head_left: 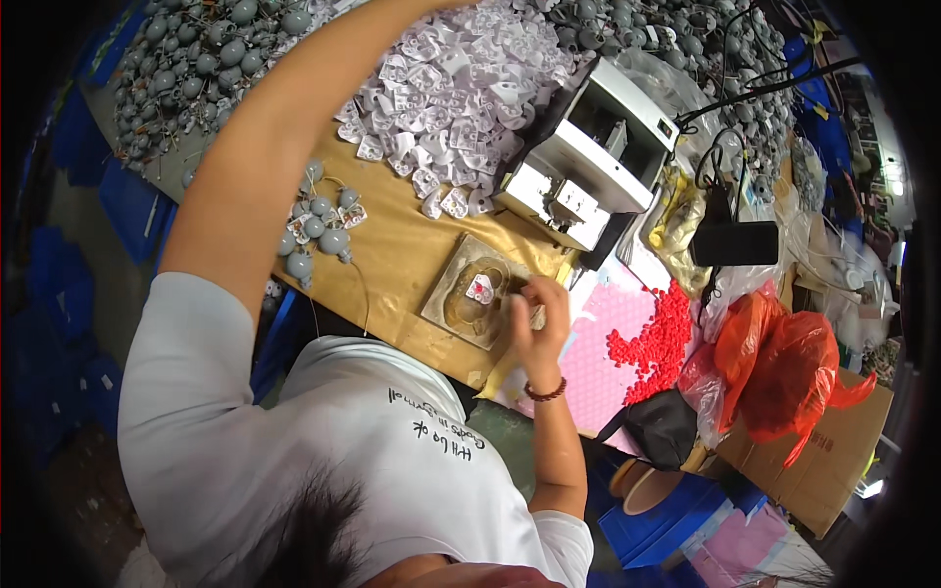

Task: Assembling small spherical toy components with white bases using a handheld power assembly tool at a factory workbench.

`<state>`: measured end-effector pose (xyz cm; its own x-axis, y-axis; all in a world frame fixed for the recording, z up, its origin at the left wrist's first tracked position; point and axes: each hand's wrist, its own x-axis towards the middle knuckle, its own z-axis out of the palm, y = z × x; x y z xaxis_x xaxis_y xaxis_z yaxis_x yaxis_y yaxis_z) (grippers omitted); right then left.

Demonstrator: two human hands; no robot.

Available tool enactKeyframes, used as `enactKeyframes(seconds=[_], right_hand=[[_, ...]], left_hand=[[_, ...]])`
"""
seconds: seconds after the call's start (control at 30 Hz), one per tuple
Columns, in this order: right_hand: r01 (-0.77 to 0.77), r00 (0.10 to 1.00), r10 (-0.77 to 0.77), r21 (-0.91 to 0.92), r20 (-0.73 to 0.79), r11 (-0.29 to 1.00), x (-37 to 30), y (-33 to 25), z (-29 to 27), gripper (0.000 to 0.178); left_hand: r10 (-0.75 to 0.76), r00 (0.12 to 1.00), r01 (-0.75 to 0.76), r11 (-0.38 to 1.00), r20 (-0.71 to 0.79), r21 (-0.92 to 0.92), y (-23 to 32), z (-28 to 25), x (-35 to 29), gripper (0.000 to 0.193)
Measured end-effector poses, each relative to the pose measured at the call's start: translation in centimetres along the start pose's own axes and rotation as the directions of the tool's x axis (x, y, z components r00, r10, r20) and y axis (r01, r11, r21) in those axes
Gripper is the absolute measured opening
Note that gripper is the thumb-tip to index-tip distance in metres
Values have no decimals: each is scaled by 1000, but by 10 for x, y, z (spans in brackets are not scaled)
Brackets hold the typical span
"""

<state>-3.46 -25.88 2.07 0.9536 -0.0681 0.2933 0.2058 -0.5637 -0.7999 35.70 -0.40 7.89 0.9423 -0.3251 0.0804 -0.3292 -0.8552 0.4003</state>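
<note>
My right hand (544, 318) is beside a square block (446, 312) with a rounded recess. Its fingers are bent and the thumb lies close to them; what they hold, if anything, is too small to make out. Inside the recess sits a small white plastic part (480, 285) with a red piece on it. My left arm stretches over a heap of white plastic parts (461, 88). Only a sliver of my left hand (446, 3) shows at the top edge, its fingers out of the picture.
A white-and-black machine (596, 157) stands right of the white heap. Small red pieces (659, 338) lie on a pink sheet (598, 338). Grey bulb-like parts with wires (319, 225) sit near my left arm, more behind. Red plastic bags (784, 358) and a black pouch (662, 428) are at right.
</note>
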Motion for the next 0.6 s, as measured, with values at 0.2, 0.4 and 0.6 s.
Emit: enactKeyframes(seconds=[0.2,0.4,0.6], right_hand=[[-52,980,73,113,-184,992,23,16,-34,16],[27,988,11,237,-157,971,53,-21,-28,10],[13,999,-4,196,-45,981,49,-42,-21,9]], left_hand=[[102,815,-345,877,-571,-336,7,-82,-37,40],[130,919,-364,643,-373,-674,64,-127,-125,43],[127,989,-69,845,74,-531,39,-81,-158,46]])
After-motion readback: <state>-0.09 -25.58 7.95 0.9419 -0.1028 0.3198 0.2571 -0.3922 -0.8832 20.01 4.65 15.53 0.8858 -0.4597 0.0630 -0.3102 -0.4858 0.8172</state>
